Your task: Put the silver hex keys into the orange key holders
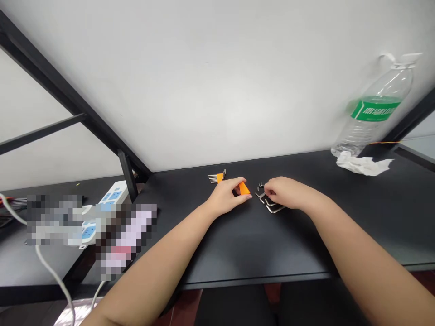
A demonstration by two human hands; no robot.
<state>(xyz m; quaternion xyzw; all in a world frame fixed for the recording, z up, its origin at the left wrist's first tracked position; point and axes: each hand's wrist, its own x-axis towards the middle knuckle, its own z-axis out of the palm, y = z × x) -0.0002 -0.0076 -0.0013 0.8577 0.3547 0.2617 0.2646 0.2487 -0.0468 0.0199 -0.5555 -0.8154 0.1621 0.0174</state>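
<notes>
Between the thumb and fingers of my left hand [224, 197] is an orange plastic hex key holder [244, 188]. No keys show in its visible part. My right hand [287, 192] is to the right of it, its fingers curled and pinched at a loose group of L-shaped metal hex keys [274, 208]. One of these keys runs up to my fingertips, and the hand covers part of the group. Just beyond my left hand lies a second orange holder [220, 177] with several hex keys fitted in it.
The black tabletop [253, 253] meets a white wall [217, 90]. A large clear bottle with a green label [377, 108] stands at the back right, by a crumpled white tissue [363, 164]. Left are a power strip [114, 194], a blurred-out phone-like item [127, 240] and cables.
</notes>
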